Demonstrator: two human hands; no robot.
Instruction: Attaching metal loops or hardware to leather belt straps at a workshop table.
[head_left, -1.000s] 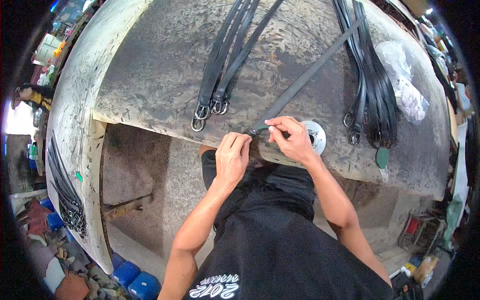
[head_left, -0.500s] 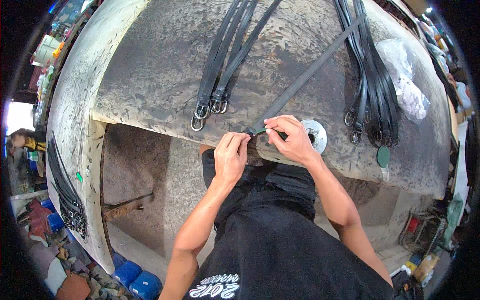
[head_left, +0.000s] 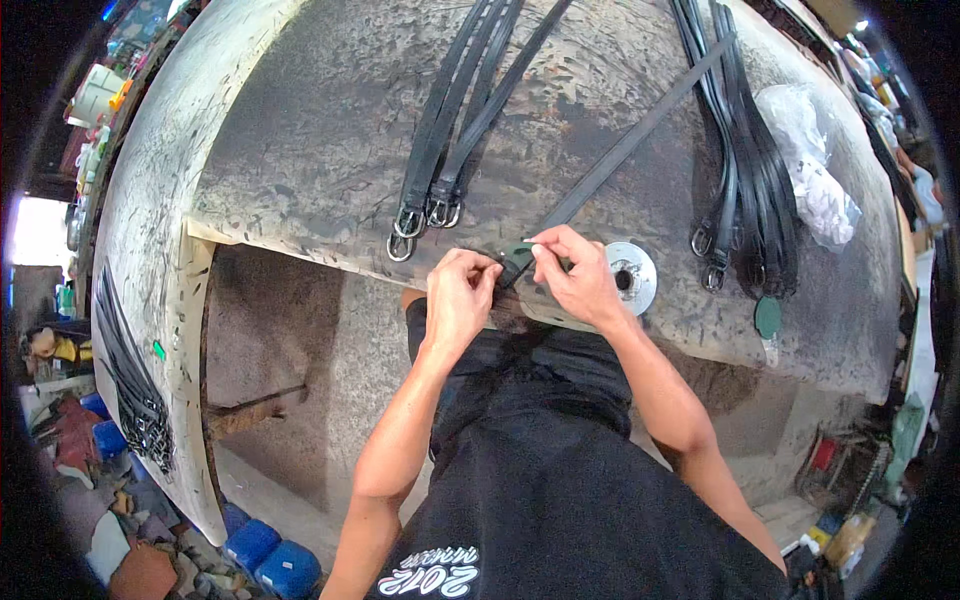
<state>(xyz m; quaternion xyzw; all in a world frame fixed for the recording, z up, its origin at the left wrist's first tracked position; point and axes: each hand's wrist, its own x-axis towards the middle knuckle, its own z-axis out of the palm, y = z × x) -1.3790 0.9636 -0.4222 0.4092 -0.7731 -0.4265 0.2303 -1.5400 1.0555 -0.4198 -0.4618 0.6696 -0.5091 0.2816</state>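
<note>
A long black leather strap (head_left: 628,148) slants across the table down to its front edge. My left hand (head_left: 462,297) pinches the strap's near end, where a small dark fold or loop shows at the fingertips. Just to the right, my right hand (head_left: 582,280) is closed in a pinch; a small pale tip sticks out of its fingers, and a thin dark line seems to run from them to the strap end. What it holds is too small to name. A dark green piece (head_left: 519,252) shows between the hands. Beside my right hand lies a white disc-shaped spool (head_left: 646,280).
Black belts with metal buckles (head_left: 440,150) lie at the back left, and another bunch (head_left: 765,200) lies right. Near that are a clear plastic bag (head_left: 815,170) and a green oval piece (head_left: 767,317). More belts (head_left: 140,390) hang over the left table, above blue containers (head_left: 288,568).
My right hand has turned and pulled slightly back, its fingertips now higher. The green piece between the hands shows differently, and the strap's near end has shifted a little.
</note>
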